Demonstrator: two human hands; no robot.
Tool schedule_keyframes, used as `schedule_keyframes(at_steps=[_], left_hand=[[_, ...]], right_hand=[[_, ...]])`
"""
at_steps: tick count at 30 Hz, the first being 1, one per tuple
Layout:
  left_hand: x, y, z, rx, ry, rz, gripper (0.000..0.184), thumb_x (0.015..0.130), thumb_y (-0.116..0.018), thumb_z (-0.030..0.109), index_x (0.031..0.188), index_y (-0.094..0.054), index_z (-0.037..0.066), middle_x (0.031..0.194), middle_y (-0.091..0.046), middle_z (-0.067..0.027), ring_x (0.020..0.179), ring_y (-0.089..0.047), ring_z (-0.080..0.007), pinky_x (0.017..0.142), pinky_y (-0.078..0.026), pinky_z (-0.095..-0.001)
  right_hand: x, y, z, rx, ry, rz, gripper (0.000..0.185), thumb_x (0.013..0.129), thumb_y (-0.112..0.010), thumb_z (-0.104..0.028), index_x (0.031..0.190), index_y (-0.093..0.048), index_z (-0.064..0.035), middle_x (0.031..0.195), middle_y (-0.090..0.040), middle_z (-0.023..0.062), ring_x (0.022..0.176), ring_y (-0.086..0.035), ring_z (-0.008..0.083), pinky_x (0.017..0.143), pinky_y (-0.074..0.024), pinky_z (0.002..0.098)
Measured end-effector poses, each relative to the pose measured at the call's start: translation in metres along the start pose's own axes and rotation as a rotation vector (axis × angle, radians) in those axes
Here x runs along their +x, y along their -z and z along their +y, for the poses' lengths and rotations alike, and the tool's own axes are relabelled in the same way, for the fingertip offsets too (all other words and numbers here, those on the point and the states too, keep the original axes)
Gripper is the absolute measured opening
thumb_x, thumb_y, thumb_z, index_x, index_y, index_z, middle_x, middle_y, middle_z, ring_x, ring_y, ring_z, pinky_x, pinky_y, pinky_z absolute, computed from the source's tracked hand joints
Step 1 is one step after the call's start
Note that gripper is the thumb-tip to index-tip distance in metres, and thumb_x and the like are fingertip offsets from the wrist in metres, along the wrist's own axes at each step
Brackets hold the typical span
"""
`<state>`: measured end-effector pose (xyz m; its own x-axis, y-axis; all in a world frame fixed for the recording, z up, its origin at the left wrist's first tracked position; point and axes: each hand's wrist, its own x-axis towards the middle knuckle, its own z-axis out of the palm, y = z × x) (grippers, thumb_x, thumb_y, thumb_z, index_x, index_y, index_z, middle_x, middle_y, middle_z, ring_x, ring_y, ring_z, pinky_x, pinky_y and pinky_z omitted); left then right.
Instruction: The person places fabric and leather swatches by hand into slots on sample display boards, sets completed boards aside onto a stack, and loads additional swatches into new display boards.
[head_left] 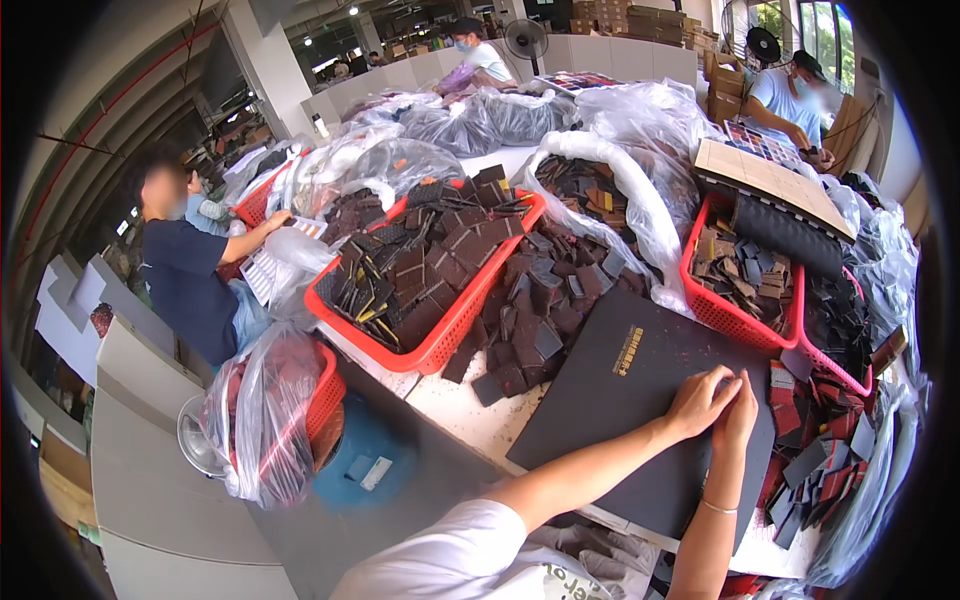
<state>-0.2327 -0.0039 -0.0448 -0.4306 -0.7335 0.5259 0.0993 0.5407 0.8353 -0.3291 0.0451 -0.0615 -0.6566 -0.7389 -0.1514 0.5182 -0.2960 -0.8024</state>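
Observation:
A large black board (610,400) with gold lettering lies flat on the white table. Over its right part, my left hand (703,400) and my right hand (737,408) meet at the fingertips. The fingers of both are bent and drawn together; whether anything small is between them cannot be made out. To the left of the board is a loose pile of dark square pieces (535,335). Beyond it stands a red basket (440,345) full of dark brown pieces. Red and black pieces (825,440) are heaped at the board's right.
Another red basket (740,318) stands behind the board, with a light wooden panel (770,180) above it. Plastic bags (480,120) cover the far table. One person (190,260) works at the left; two more are farther back. A bagged basket (270,420) stands front left.

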Motion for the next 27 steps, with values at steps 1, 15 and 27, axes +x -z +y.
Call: schedule_keyframes(at_steps=[1,15,27], left_hand=[[0.0,0.003,0.002,-0.037,0.085,-0.014,0.026,0.096,-0.056,0.025,0.101,-0.06,0.0,0.079,-0.065,-0.021,0.07,-0.066,-0.0361,0.061,-0.05,-0.0422],[0.047,0.293,0.031,1.005,-0.228,0.37,0.01,0.088,-0.06,0.012,0.087,-0.066,0.004,0.087,-0.064,-0.0138,0.088,-0.059,-0.0334,0.078,-0.045,-0.044],[0.019,0.456,0.028,1.691,0.466,0.332,0.063,0.067,-0.082,0.047,0.111,-0.065,0.006,0.109,-0.067,-0.0198,0.1,-0.064,-0.0406,0.083,-0.051,-0.0522]], right_hand=[[-0.002,-0.006,0.0,-0.106,0.042,0.017,0.024,0.1,-0.053,-0.026,0.087,-0.06,-0.0069,0.072,-0.059,-0.0002,0.063,-0.056,0.0097,0.057,-0.046,0.0245],[-0.011,-0.011,0.004,-0.29,0.049,-0.009,0.033,0.097,-0.059,-0.034,0.074,-0.057,-0.0098,0.059,-0.047,-0.0047,0.05,-0.042,0.0049,0.046,-0.0343,0.0211],[-0.023,-0.019,0.007,-0.666,0.197,-0.036,0.042,0.094,-0.056,-0.037,0.076,-0.067,-0.0009,0.07,-0.068,0.0096,0.068,-0.067,0.0199,0.066,-0.0512,0.035]])
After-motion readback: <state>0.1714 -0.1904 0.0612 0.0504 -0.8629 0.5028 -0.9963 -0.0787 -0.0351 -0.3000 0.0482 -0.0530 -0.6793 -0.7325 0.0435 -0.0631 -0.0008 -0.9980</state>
